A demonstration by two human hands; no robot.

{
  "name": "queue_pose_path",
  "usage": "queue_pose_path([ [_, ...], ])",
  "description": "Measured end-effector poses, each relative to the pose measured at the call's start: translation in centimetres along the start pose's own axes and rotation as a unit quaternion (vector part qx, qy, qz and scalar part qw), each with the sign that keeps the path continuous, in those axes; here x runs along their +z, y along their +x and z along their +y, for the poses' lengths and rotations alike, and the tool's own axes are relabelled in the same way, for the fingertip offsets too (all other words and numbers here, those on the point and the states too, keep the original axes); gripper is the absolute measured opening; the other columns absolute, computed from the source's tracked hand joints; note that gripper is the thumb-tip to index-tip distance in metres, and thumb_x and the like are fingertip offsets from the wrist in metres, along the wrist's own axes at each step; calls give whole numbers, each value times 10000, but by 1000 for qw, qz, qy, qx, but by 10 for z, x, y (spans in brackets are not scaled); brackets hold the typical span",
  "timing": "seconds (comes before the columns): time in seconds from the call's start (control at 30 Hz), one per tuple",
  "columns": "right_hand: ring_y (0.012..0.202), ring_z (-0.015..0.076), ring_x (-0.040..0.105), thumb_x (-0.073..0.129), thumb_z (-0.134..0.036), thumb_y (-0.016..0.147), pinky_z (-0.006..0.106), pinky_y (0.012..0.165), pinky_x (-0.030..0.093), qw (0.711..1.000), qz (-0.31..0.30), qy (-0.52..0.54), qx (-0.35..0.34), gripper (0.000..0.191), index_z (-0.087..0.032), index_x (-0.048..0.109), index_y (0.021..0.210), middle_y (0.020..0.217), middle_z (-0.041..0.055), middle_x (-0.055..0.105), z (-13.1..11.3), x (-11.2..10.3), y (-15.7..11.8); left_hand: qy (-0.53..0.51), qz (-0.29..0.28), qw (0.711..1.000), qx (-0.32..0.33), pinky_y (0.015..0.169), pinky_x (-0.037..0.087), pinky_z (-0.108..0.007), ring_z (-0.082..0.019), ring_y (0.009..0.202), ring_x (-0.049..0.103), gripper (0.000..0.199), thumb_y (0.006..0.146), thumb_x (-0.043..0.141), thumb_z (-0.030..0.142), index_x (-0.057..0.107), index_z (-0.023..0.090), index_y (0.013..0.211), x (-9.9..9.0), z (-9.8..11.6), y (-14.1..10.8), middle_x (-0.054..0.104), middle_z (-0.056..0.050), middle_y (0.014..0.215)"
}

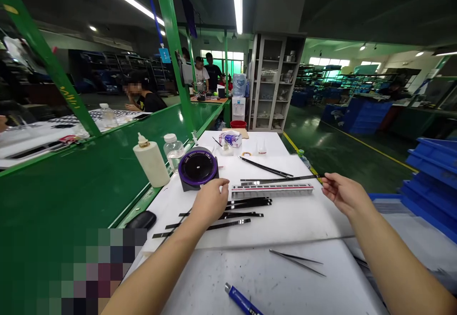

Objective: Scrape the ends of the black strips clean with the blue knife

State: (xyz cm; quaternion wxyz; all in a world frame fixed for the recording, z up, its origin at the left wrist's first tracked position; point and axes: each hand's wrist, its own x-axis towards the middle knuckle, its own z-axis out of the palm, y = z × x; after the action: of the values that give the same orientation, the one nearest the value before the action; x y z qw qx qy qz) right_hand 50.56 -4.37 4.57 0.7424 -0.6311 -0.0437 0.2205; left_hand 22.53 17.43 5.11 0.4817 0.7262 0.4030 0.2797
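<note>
My right hand (341,192) pinches the right end of a long thin black strip (282,179), which stretches left across the white table. My left hand (213,200) hovers beside the purple-rimmed round device (198,166), thumb and forefinger curled close; whether anything small is between them cannot be made out. Between the hands lies a white model train car (273,189) with a red stripe. Several black strips (246,204) lie nearer me, partly under my left hand and forearm. Two more strips (266,166) rest behind the train car.
Tweezers (298,259) and a blue pen-like tool (243,300) lie at the front. Left stand a pump bottle (152,162), a clear bottle (173,151) and a black mouse (142,220). A tissue pack (230,139) sits farther back. Blue crates (432,186) are at right. People work beyond.
</note>
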Motion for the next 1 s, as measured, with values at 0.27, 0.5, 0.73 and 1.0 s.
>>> queue_pose_path([
  [0.27, 651, 105, 588, 606, -294, 941, 239, 567, 522, 995, 28, -84, 37, 166, -131, 616, 969, 865, 9, 622, 20, 21, 35, -70, -100, 985, -120, 540, 539, -319, -185, 620, 651, 352, 773, 627, 341, 599, 152, 1069, 31, -20, 39, 618, -174, 1161],
  [0.5, 715, 127, 605, 607, -301, 939, 267, 610, 537, 991, 26, -128, 31, 187, -135, 613, 1025, 935, 28, 626, 19, 28, 35, -100, -95, 981, -134, 554, 537, -291, -161, 590, 611, 188, 771, 649, 300, 562, 162, 865, 40, -25, 46, 596, -38, 801],
  [0.73, 672, 113, 592, 600, -311, 944, 246, 573, 524, 988, 9, -152, 33, 191, -133, 611, 1014, 897, 19, 620, 22, 29, 28, -89, -96, 983, -131, 540, 517, -253, -134, 536, 579, 135, 763, 659, 273, 576, 177, 807, 45, -29, 44, 560, 16, 680],
  [1.0, 623, 97, 575, 585, -324, 954, 225, 539, 511, 984, 6, -173, 43, 190, -138, 613, 983, 850, 7, 618, 28, 27, 31, -50, -94, 986, -126, 501, 511, -239, -119, 505, 544, 86, 809, 638, 245, 575, 190, 788, 48, -35, 47, 545, 27, 649],
])
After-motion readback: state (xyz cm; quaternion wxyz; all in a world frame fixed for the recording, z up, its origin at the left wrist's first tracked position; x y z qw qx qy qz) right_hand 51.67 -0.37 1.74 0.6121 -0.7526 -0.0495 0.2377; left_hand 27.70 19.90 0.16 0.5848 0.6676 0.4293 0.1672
